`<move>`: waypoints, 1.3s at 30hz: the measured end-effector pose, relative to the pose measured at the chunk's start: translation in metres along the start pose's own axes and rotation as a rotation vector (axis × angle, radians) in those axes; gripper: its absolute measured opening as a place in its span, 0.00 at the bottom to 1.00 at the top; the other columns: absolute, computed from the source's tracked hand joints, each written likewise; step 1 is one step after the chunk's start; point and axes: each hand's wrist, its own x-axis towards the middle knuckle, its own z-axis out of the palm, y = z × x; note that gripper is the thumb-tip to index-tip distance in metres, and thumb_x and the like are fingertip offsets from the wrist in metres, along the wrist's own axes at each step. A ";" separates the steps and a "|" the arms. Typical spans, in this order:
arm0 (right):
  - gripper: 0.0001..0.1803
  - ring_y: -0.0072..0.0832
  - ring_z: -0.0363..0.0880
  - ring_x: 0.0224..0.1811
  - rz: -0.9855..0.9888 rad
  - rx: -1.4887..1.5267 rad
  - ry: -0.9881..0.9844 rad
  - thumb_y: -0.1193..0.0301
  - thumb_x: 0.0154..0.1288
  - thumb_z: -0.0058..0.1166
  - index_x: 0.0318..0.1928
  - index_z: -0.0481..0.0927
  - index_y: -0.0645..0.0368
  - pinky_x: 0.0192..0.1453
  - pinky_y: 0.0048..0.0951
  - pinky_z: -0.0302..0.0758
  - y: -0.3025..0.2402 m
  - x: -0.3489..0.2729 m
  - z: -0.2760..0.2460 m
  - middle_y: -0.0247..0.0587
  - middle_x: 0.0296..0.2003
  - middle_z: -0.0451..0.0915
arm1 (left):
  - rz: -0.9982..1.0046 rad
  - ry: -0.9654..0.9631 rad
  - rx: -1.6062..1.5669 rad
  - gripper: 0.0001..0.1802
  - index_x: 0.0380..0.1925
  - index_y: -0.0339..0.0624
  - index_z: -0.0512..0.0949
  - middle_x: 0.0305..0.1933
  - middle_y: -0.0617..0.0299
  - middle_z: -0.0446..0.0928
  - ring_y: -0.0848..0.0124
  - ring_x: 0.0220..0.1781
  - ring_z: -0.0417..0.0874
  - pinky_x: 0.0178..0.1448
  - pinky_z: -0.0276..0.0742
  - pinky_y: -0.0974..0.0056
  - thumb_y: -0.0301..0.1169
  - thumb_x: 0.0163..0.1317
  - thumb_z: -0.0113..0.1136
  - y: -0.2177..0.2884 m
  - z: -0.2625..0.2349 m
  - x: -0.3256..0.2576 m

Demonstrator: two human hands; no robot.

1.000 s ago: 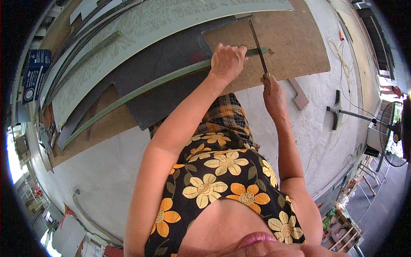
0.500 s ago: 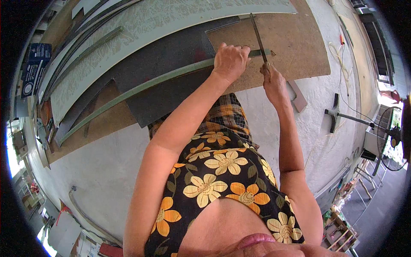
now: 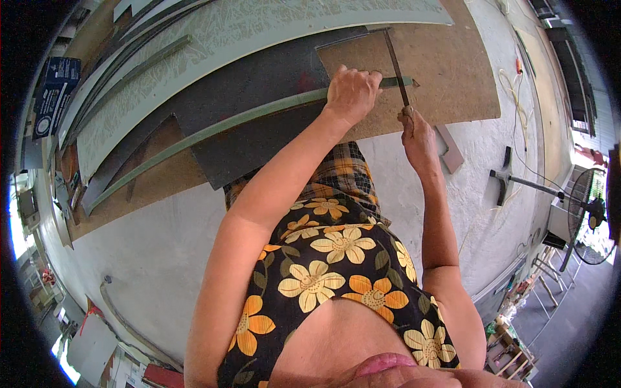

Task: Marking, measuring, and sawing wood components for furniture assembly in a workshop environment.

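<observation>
A long, thin green strip point(image 3: 252, 114) curves across the dark sheets point(image 3: 236, 145) on a brown board point(image 3: 462, 77). My left hand point(image 3: 354, 96) is closed around it near its right end, pressing from above. My right hand point(image 3: 419, 136) is wrapped around the near end of a long, narrow, dark blade-like tool point(image 3: 392, 55). Whether it is a file or a saw blade, I cannot tell. The tool points away from me and crosses the strip close to its right tip, just right of my left hand. My fingers hide its handle.
Beyond the strip lies a large pale green patterned panel point(image 3: 259, 35), with a shorter green strip point(image 3: 155, 68) on it. An L-shaped pinkish piece point(image 3: 451, 152) lies near my right forearm on the pale floor point(image 3: 149, 242). A fan point(image 3: 587, 216) stands at the right, a blue box point(image 3: 57, 97) at the left.
My right hand has drawn back toward me, sliding the narrow tool nearer across the strip. My left hand keeps its hold on the strip.
</observation>
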 end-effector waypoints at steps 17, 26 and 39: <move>0.10 0.63 0.76 0.47 0.028 -0.058 0.030 0.69 0.74 0.43 0.48 0.72 0.63 0.44 0.53 0.72 0.004 -0.003 0.003 0.66 0.40 0.79 | -0.004 -0.010 0.017 0.12 0.35 0.45 0.80 0.29 0.56 0.84 0.59 0.34 0.85 0.44 0.73 0.54 0.42 0.62 0.62 -0.001 -0.001 0.000; 0.09 0.64 0.75 0.46 0.012 -0.036 0.037 0.70 0.74 0.44 0.46 0.71 0.63 0.42 0.53 0.72 0.004 -0.002 0.005 0.66 0.39 0.78 | -0.011 -0.019 0.015 0.13 0.35 0.45 0.80 0.30 0.56 0.84 0.59 0.36 0.85 0.44 0.72 0.53 0.42 0.62 0.62 -0.001 0.000 0.000; 0.15 0.55 0.79 0.50 0.054 -0.094 -0.012 0.66 0.77 0.39 0.49 0.74 0.65 0.52 0.43 0.74 0.004 -0.005 0.006 0.59 0.45 0.81 | 0.005 0.014 0.011 0.12 0.35 0.45 0.80 0.29 0.55 0.84 0.58 0.34 0.86 0.45 0.73 0.53 0.42 0.62 0.62 -0.002 0.002 0.000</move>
